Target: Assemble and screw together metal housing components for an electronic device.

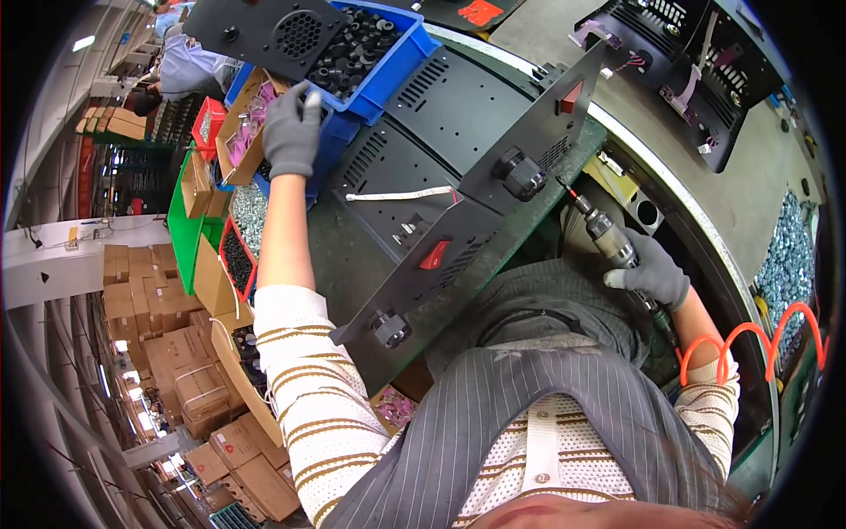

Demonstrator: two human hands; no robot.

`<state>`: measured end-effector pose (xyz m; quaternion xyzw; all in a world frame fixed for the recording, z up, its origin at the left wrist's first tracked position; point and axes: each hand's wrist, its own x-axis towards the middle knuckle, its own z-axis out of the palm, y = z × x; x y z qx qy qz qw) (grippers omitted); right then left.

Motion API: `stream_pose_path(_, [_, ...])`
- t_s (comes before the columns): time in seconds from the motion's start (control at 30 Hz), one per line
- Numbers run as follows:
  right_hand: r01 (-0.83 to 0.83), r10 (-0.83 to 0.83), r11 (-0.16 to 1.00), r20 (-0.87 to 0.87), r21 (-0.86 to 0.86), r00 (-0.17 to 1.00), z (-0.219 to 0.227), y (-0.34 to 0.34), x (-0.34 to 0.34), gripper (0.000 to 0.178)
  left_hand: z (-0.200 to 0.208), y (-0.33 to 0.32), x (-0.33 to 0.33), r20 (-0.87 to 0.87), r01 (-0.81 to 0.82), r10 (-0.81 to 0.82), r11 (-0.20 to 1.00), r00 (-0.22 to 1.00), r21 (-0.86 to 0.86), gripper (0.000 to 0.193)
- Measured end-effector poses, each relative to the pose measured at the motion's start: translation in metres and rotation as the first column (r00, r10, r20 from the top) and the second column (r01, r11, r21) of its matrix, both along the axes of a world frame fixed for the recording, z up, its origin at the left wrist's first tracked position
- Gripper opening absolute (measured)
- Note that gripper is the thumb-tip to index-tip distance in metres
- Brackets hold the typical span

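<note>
My right hand (656, 271), in a grey glove, is wrapped round a power screwdriver (610, 236). Its bit points up-left, close to a black knob-like fitting (520, 174) on a metal housing. My left hand (293, 132), gloved too, has its fingers curled at the near side of a blue bin (407, 55) of small black parts; whatever lies under the fingers is hidden. Two black sheet-metal housings (441, 115) sit side by side on the bench, each with a red switch (435, 255) and such a fitting. Across the nearer one lies a white cable (401, 195).
A black panel with a round grille (304, 35) rests tilted by the blue bin. Small red bins (238, 256) and a green bin (187, 229) stand left. An orange coiled hose (745, 331) hangs at right. More black housings (696, 79) are on the far-right surface. Cardboard boxes (189, 370) are stacked beyond.
</note>
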<state>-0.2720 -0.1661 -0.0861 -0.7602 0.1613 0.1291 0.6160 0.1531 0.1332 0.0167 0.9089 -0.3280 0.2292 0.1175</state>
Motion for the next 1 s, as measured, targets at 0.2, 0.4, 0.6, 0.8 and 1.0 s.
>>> stream_pose_path(0.2, [0.056,-0.059,0.997,0.065,0.049,0.996,-0.001,0.008,0.001,0.055,-0.053,0.066,-0.014,0.017,-0.190,0.189,0.976,0.982,0.108,0.046])
stream_pose_path(0.4, [0.127,-0.100,0.968,-0.129,0.216,0.987,0.029,0.004,-0.022,0.061,-0.065,0.070,-0.025,0.204,-0.156,0.122,0.975,0.971,0.161,0.052])
stream_pose_path(0.6, [0.262,-0.235,0.964,-0.351,0.032,0.907,0.067,-0.025,-0.053,0.040,-0.065,0.089,-0.037,0.221,-0.137,0.090,0.968,0.971,0.209,0.060])
stream_pose_path(0.8, [0.321,-0.268,0.947,-0.497,0.023,0.825,0.052,-0.062,-0.071,0.040,-0.053,0.088,-0.070,0.173,-0.125,0.082,0.959,0.982,0.254,0.049])
stream_pose_path(1.0, [0.412,-0.286,0.890,-0.466,0.194,0.838,0.025,-0.063,-0.048,0.040,-0.045,0.107,-0.113,-0.294,-0.058,0.017,0.990,0.956,-0.129,0.038])
